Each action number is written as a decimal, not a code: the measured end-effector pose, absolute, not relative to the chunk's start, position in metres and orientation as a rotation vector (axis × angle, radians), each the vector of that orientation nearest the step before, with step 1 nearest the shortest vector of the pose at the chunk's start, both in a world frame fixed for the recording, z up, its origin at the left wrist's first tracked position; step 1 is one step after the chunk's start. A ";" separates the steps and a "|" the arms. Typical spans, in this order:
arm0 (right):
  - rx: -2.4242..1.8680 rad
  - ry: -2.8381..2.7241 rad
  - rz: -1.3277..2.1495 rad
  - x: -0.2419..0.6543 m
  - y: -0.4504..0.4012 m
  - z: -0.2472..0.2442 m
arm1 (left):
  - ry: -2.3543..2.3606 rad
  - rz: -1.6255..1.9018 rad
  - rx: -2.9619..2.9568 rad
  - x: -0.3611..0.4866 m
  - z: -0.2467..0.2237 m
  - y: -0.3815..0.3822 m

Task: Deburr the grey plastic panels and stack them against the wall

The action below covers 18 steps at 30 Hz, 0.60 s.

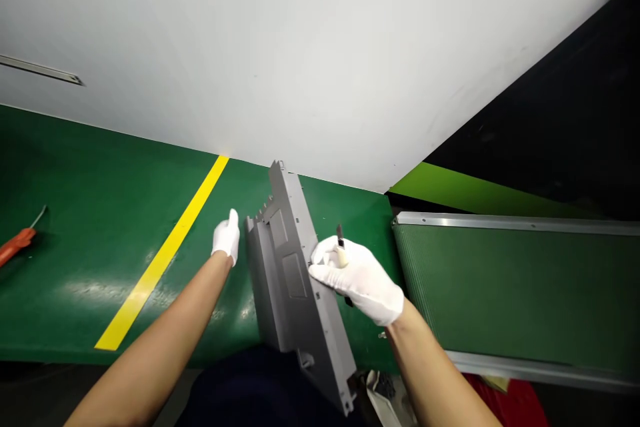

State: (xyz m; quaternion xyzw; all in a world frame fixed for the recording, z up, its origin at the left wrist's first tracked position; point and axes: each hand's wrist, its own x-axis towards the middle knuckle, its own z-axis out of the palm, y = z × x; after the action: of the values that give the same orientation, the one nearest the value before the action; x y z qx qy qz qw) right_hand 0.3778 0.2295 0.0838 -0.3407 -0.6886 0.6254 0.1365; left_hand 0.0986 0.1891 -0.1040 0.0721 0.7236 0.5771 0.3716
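Note:
A long grey plastic part [287, 267] with recessed panels and clips is tilted above the green table, its lower end near the body. My right hand [363, 280], in a white glove, is at its right edge, with thumb and forefinger curled together there. That hand holds a small blade tool [341, 243], its dark tip pointing up and its handle mostly hidden by the glove. My left hand [227, 239], also gloved, is just left of the part with a visible gap; its thumb points up and its other fingers are hard to make out.
The green table [165, 207] carries a yellow stripe [165, 260]. An orange-handled tool [17, 247] lies at the far left. A white panel [310, 67] stands behind. On the right is a green conveyor belt [520, 293] with metal rails; a red item [520, 403] is below it.

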 end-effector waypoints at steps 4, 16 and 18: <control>-0.909 -1.870 2.031 0.349 0.223 0.076 | 1.569 1.901 0.618 0.083 -0.017 0.220; -1.082 -2.138 1.556 0.385 0.210 0.076 | 1.117 1.711 0.669 0.099 0.024 0.273; -1.100 -2.289 1.378 0.405 0.199 0.078 | 1.058 1.707 0.590 0.102 0.022 0.276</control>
State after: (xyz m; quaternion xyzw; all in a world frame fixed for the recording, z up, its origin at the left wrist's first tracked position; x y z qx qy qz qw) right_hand 0.4046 0.1995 0.0784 -0.3775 -0.7860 0.4731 0.1257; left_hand 0.1019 0.2756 0.0222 0.2440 0.4376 0.7060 0.5005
